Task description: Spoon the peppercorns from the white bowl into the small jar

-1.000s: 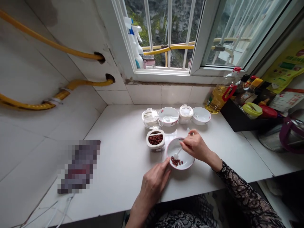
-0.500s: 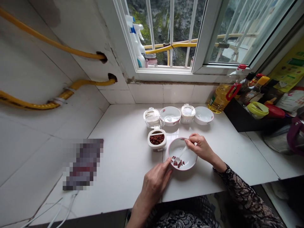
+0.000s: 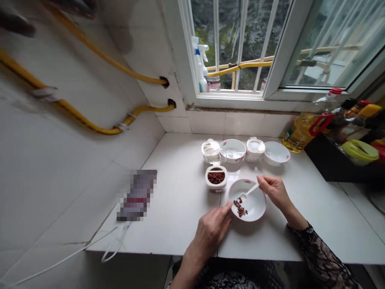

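Observation:
A white bowl with a pink rim [image 3: 255, 208] stands near the counter's front, with reddish-brown peppercorns [image 3: 240, 208] in its left part. My right hand [image 3: 275, 192] pinches the handle of a small white spoon [image 3: 251, 190] at the bowl's upper right; the spoon's tip is at the upper edge of the peppercorns. The fingertips of my left hand [image 3: 213, 228] touch the bowl's left rim, thumb below and fingers pressed together. Just behind and left of the bowl is an open white jar [image 3: 216, 178] filled with the same peppercorns.
Along the back stand a white jar with a clear lid [image 3: 210, 149], a bowl [image 3: 233, 151], a jar of white contents [image 3: 255, 149] and another bowl [image 3: 276, 154]. An oil bottle [image 3: 303, 126] and a black condiment box [image 3: 327, 160] are at right. A cable [image 3: 111, 251] hangs at left.
The view has shifted, so the counter things appear farther right. The spoon has moved toward the upper side of the peppercorns, and my right hand is now at the bowl's right edge.

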`<state>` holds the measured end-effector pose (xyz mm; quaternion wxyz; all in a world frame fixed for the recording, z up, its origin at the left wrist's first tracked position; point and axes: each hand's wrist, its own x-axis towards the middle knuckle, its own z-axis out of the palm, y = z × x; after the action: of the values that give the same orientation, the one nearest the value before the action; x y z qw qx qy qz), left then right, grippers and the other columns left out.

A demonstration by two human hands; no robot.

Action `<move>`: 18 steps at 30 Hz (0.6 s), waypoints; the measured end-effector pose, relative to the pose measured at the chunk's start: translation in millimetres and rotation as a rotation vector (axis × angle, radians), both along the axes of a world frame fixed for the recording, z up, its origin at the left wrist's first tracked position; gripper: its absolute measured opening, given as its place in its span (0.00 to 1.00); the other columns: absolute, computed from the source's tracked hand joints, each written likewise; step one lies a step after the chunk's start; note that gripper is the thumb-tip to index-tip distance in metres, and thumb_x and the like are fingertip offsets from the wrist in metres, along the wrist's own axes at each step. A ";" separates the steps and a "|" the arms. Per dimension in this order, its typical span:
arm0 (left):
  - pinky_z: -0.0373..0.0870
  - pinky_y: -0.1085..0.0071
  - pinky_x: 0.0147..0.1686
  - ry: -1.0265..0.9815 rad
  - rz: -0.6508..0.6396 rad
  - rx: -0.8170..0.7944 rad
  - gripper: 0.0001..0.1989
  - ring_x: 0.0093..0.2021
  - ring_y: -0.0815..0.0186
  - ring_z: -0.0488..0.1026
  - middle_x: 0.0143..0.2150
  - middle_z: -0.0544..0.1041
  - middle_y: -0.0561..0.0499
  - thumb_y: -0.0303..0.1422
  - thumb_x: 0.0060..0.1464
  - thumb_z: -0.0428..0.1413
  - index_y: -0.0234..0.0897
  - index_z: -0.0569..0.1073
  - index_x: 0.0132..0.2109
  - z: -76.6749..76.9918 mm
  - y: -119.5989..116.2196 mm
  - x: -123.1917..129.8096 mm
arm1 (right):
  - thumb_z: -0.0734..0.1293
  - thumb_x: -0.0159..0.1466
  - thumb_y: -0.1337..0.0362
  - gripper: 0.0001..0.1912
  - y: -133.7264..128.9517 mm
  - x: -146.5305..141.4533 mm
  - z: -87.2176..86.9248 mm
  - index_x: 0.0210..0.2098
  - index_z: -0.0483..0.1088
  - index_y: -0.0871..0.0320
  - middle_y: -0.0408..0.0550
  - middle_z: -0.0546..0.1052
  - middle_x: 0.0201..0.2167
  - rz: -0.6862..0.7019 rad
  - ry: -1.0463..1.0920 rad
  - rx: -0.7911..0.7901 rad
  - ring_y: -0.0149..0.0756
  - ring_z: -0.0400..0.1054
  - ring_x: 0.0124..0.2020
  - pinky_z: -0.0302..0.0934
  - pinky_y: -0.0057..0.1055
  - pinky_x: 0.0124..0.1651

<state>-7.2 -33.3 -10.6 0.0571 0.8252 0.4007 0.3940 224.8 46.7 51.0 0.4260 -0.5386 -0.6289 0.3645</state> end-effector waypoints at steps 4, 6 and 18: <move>0.78 0.68 0.43 -0.011 0.005 0.001 0.21 0.44 0.62 0.79 0.47 0.80 0.43 0.28 0.66 0.49 0.35 0.60 0.64 0.2 0.4 1.1 | 0.65 0.57 0.37 0.33 4.3 0.6 -3.7 0.13 0.55 0.56 0.38 0.55 0.13 -0.014 0.083 -0.076 0.25 0.46 0.17 0.41 0.28 0.20; 0.78 0.67 0.46 0.002 0.029 0.019 0.20 0.49 0.60 0.78 0.50 0.78 0.41 0.28 0.65 0.49 0.35 0.62 0.63 0.2 0.5 1.2 | 0.66 0.56 0.36 0.33 5.1 0.2 -4.1 0.13 0.55 0.56 0.38 0.54 0.12 -0.018 0.104 -0.088 0.26 0.46 0.17 0.41 0.28 0.20; 0.76 0.60 0.51 -0.057 0.040 -0.050 0.19 0.59 0.53 0.72 0.60 0.71 0.35 0.37 0.61 0.58 0.39 0.65 0.56 3.9 1.1 -1.4 | 0.66 0.55 0.35 0.33 6.9 -12.0 0.5 0.13 0.54 0.55 0.38 0.55 0.12 0.019 0.102 -0.078 0.26 0.45 0.16 0.41 0.28 0.19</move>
<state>-8.7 -32.2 -6.7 0.0813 0.8036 0.4253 0.4083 212.8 53.6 51.5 0.4327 -0.5297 -0.5967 0.4195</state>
